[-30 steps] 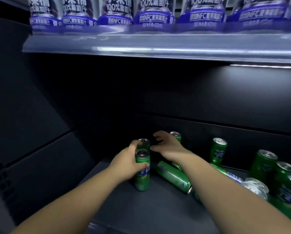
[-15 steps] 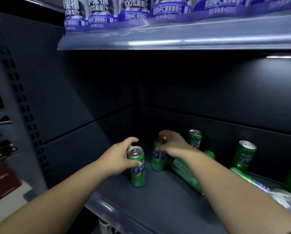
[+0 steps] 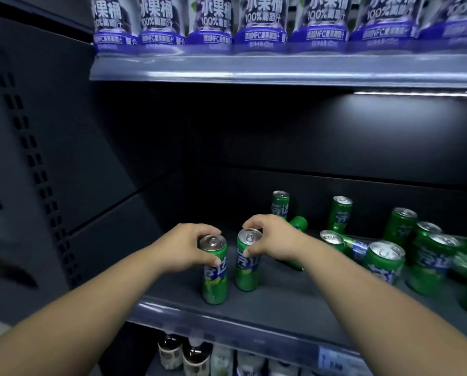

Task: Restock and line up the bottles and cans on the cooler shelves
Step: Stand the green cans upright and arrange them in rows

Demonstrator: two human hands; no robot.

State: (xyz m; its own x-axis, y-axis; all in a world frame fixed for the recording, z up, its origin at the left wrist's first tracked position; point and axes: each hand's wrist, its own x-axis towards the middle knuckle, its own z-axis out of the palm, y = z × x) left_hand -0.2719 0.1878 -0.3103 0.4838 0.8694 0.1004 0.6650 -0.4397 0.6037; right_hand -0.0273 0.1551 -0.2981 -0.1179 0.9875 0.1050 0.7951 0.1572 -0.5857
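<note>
At least ten green cans (image 3: pixel 341 213) are counted, eight upright and two lying on their sides; more at the blurred right edge cannot be numbered. Seven purple grape juice bottles (image 3: pixel 262 23) are seen above. Two brown bottles (image 3: pixel 197 354) are made out below, with pale ones beside them too cropped to count.

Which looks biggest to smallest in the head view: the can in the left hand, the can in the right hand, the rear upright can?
1. Can in left hand
2. Can in right hand, only slightly smaller
3. Rear upright can

Camera distance probably explains this.
</note>
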